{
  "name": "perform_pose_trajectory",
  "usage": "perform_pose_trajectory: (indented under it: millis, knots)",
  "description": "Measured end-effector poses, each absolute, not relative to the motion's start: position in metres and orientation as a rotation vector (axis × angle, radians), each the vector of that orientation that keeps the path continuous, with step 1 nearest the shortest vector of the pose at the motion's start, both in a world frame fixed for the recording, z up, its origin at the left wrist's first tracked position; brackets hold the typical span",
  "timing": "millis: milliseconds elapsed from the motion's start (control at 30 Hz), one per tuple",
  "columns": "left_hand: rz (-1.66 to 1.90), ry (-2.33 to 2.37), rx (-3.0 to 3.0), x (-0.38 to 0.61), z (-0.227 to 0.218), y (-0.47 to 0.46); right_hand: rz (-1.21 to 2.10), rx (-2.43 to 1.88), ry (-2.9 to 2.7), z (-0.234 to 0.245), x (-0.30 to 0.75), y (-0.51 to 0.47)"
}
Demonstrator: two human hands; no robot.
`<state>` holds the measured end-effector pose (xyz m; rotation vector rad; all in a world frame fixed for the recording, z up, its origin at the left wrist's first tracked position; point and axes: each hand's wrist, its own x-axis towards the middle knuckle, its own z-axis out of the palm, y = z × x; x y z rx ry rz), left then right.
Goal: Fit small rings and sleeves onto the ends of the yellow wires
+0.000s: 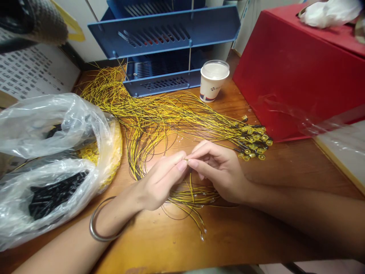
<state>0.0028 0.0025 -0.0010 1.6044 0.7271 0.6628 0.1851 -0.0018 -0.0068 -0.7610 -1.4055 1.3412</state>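
My left hand [162, 180] and my right hand [221, 169] meet tip to tip above the table, both closed in a pinch. Between the fingertips is the end of a thin yellow wire [190, 179], mostly hidden by the fingers; its lower part hangs beneath them. Under my hands lie loose yellow and black wire ends [196, 198], some with small clear tips. Behind runs a long bundle of yellow and black wires [171, 110]. To the right, the bundle ends in a cluster of black holders with yellow hexagonal nuts [253, 140].
Open plastic bags stand at left, one with black tubular parts [55, 194], another with yellow nuts [91, 154]. A paper cup [212, 82] stands before a blue rack [168, 32]. A red box [299, 76] borders the right side of the wooden table [159, 249].
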Motion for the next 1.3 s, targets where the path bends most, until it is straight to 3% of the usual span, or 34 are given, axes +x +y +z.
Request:
perform_pose_trajectory:
  millis: [1300]
  knots:
    - [0.675, 0.738, 1.639, 0.0031, -0.0003, 0.0024, 1.383, -0.778, -1.37, -0.007, 0.186, -0.001]
